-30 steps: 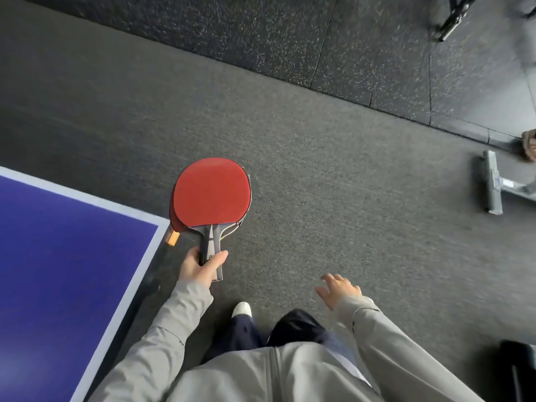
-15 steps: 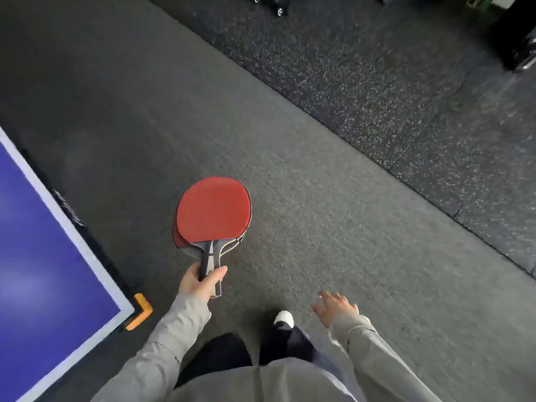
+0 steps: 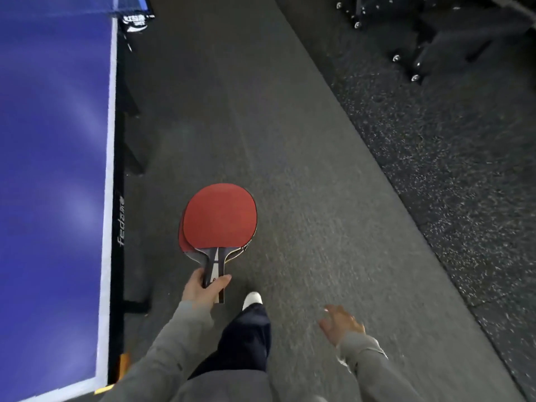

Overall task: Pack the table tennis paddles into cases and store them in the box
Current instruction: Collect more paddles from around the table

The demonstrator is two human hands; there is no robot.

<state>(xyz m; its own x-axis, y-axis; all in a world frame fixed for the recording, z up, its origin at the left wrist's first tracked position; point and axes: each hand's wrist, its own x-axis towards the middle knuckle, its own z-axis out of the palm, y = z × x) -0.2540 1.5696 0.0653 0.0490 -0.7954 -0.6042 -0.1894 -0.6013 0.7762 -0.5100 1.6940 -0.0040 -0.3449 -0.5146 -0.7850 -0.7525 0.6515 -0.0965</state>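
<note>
Two red-faced table tennis paddles (image 3: 220, 216) are stacked together, one peeking out behind the other at the lower left. My left hand (image 3: 203, 290) grips both handles low in the middle of the view, blades pointing away from me over the floor. My right hand (image 3: 340, 323) hangs free at the lower right with relaxed fingers and holds nothing. No case or box is in view.
A blue table tennis table (image 3: 55, 169) with a white edge line runs along the left side, its net post at the top left. Grey carpet stretches ahead. Black speckled rubber flooring lies to the right, with dark wheeled equipment (image 3: 417, 53) at the top right.
The view has turned so the table's long side now runs along my left. I walk forward with the paddles still held in my left hand; the right hand swings loosely.
</note>
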